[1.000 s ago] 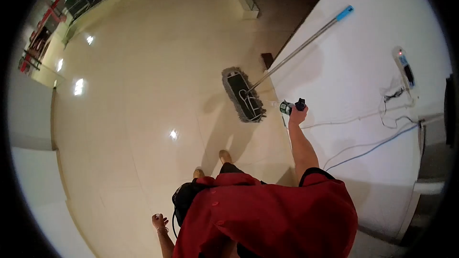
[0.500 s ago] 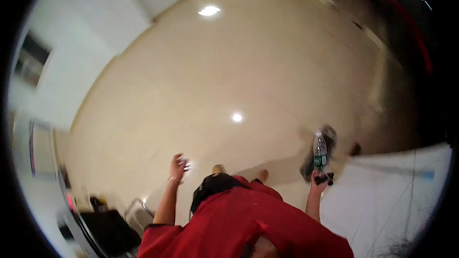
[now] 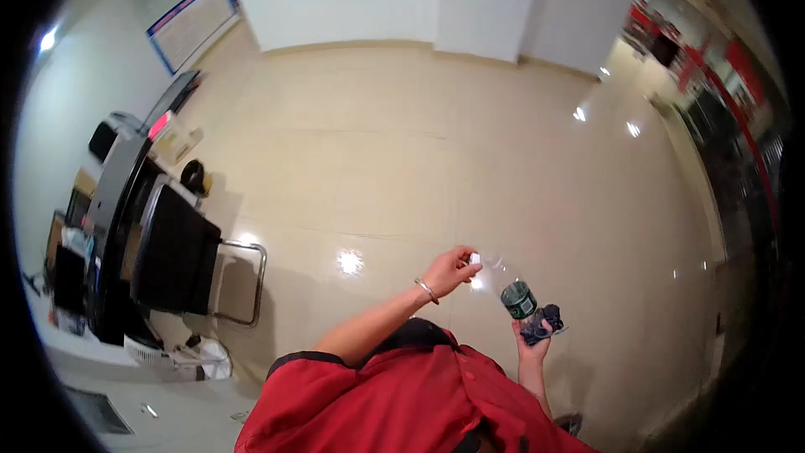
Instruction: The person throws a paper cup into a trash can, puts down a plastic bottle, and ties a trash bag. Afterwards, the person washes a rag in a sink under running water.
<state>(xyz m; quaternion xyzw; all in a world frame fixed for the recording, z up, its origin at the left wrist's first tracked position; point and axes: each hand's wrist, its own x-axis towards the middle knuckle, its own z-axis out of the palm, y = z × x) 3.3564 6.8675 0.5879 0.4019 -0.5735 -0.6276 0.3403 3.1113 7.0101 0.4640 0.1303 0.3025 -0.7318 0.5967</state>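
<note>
My left hand, with a bangle at the wrist, pinches a small white cap beside the mouth of a clear plastic bottle with a green label. Whether the cap touches the bottle's mouth I cannot tell. The bottle tilts up to the left. My right hand is closed round its lower end and also holds a dark bundled item, perhaps a cable or cloth, against it.
A black chair with a metal frame stands at the left by a cluttered desk. A white wall lies ahead, with a framed board at the upper left. Red items show at the upper right.
The view has swung left, from the mop and white surface to the desk and chair. My left hand has come up to the bottle's mouth, and the bottle has tilted left.
</note>
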